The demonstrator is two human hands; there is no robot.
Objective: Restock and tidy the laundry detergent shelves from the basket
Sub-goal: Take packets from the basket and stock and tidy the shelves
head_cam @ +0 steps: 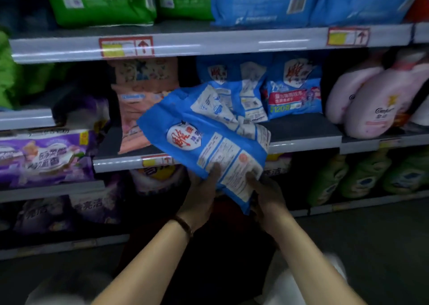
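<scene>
Both hands, left hand (202,195) and right hand (267,200), grip a blue bag (204,137) before pink bags (144,100).

1. Shop aisle, laundry/detergent section of a supermarket-type store.
2. Grey metal shelf (301,128) tiers w/ clear price-strip fronts; red-framed price tags (126,47) w/ up arrows clipped on the edges.
3. Same product repeated side by side: blue detergent bags (294,88), green bags (99,0) on top tier, purple packs (46,158) at left.
4. Pink softener bottles (369,105) and green bottles (364,177) at right, lined up facing out.
</scene>
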